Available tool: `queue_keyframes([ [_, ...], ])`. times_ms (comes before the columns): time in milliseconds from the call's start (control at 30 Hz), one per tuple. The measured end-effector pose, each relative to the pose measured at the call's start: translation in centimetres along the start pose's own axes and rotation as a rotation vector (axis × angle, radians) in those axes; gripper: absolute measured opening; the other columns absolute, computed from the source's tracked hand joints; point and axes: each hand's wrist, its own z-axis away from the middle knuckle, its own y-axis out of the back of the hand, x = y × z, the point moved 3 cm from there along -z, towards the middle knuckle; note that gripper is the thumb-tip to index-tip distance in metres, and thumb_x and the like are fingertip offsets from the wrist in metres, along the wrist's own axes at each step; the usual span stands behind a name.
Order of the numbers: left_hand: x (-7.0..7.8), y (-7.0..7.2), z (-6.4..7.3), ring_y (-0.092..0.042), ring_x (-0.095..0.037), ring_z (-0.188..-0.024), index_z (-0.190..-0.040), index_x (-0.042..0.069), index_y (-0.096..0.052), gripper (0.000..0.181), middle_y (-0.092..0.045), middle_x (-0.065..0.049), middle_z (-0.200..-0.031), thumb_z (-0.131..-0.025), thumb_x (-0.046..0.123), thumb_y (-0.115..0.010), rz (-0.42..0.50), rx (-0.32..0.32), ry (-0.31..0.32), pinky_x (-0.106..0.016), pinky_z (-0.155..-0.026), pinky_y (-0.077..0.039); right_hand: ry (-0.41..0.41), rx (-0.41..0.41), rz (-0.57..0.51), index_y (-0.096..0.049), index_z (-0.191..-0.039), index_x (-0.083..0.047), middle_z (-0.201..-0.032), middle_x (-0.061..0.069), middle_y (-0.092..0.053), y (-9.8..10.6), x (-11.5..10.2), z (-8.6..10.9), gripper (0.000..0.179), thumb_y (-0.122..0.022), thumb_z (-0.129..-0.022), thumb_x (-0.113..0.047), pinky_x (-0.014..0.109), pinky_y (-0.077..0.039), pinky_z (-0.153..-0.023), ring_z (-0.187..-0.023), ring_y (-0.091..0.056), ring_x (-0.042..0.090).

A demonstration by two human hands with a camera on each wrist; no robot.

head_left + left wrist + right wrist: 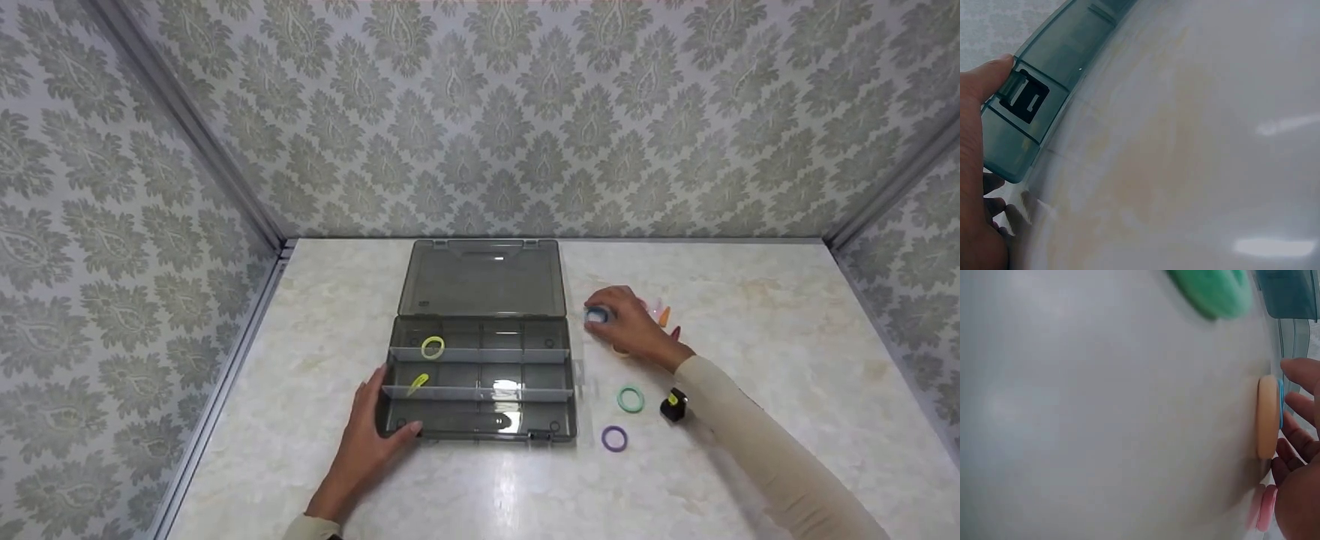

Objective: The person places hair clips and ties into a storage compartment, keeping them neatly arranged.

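Observation:
A dark translucent organizer box (480, 379) stands with its lid (484, 281) folded back. My left hand (371, 427) grips its front left corner, thumb at the front wall, fingers along the side; the thumb lies by a latch (1026, 97) in the left wrist view. A yellow ring (433, 347) is in the back row, a yellow hair clip (418, 384) in the middle row. Right of the box, my right hand (630, 322) pinches a blue ring (597, 314) between thumb and fingers. A peach ring (1267, 417) shows close before those fingers in the right wrist view.
On the right side of the table lie a green ring (630, 399), a purple ring (614, 439) and a black item (673, 405) with a yellow patch. Beyond the right wrist are an orange clip (664, 316) and a red piece (676, 332). Patterned walls (525, 120) enclose the table.

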Motion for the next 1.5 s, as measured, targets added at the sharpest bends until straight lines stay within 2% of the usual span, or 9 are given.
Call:
queue_keyframes([
  [100,0.1,0.1,0.0,-0.007,-0.046,-0.169,-0.177,0.018,-0.020,0.110,-0.020,-0.017,-0.182,-0.095,0.050,-0.086,0.002,0.002,-0.005,-0.067,-0.134,-0.012,0.007,0.001,0.024,-0.076,-0.126,0.000,-0.136,0.019,-0.067,0.3,0.0,0.3,0.031,-0.085,-0.098,-0.009,0.058,-0.044,-0.110,-0.134,-0.051,0.040],
  [200,0.1,0.1,0.1,-0.007,-0.045,-0.169,-0.177,0.019,-0.020,0.110,-0.020,-0.016,-0.182,-0.095,0.049,-0.086,0.005,0.002,-0.004,-0.067,-0.134,-0.011,-0.022,-0.012,0.042,-0.076,-0.129,0.000,-0.139,0.019,-0.064,0.6,0.1,0.7,0.034,-0.085,-0.098,-0.011,0.058,-0.044,-0.110,-0.136,-0.049,0.039],
  [333,0.2,0.0,0.0,-0.005,-0.046,-0.169,-0.178,0.022,-0.019,0.110,-0.019,-0.016,-0.183,-0.095,0.053,-0.085,0.002,-0.008,0.025,-0.069,-0.134,-0.012,-0.077,-0.040,0.048,-0.073,-0.135,-0.001,-0.143,0.019,-0.059,1.0,0.3,1.0,0.038,-0.083,-0.101,-0.013,0.060,-0.043,-0.113,-0.139,-0.044,0.037],
  [500,0.1,-0.1,0.1,-0.003,-0.048,-0.169,-0.178,0.026,-0.019,0.109,-0.017,-0.015,-0.183,-0.095,0.058,-0.083,-0.013,-0.022,0.060,-0.073,-0.132,-0.014,-0.087,-0.058,0.063,-0.071,-0.136,0.002,-0.142,0.023,-0.056,1.4,0.3,1.1,0.040,-0.082,-0.101,-0.013,0.062,-0.039,-0.116,-0.140,-0.041,0.041],
  [767,0.1,-0.1,0.0,-0.004,-0.048,-0.169,-0.178,0.025,-0.019,0.110,-0.018,-0.015,-0.183,-0.095,0.057,-0.084,-0.006,-0.020,0.048,-0.071,-0.132,-0.015,-0.105,-0.057,0.080,-0.072,-0.135,0.005,-0.142,0.025,-0.054,1.7,0.4,1.1,0.041,-0.083,-0.100,-0.013,0.060,-0.040,-0.115,-0.139,-0.041,0.042],
  [1133,0.0,-0.1,0.0,-0.006,-0.048,-0.168,-0.178,0.025,-0.019,0.110,-0.019,-0.016,-0.182,-0.094,0.057,-0.084,-0.002,-0.020,0.048,-0.071,-0.132,-0.015,-0.105,-0.028,0.072,-0.078,-0.122,-0.003,-0.137,0.018,-0.056,1.5,0.3,1.3,0.027,-0.084,-0.100,-0.017,0.056,-0.041,-0.111,-0.136,-0.042,0.036],
  [1500,0.1,-0.1,0.1,-0.001,-0.046,-0.169,-0.178,0.028,-0.018,0.110,-0.016,-0.013,-0.184,-0.095,0.059,-0.083,-0.006,-0.024,0.081,-0.072,-0.132,-0.012,-0.028,0.026,0.078,-0.079,-0.116,0.000,-0.132,0.020,-0.060,1.8,-1.2,1.1,0.023,-0.086,-0.097,-0.011,0.055,-0.041,-0.108,-0.132,-0.042,0.038],
])
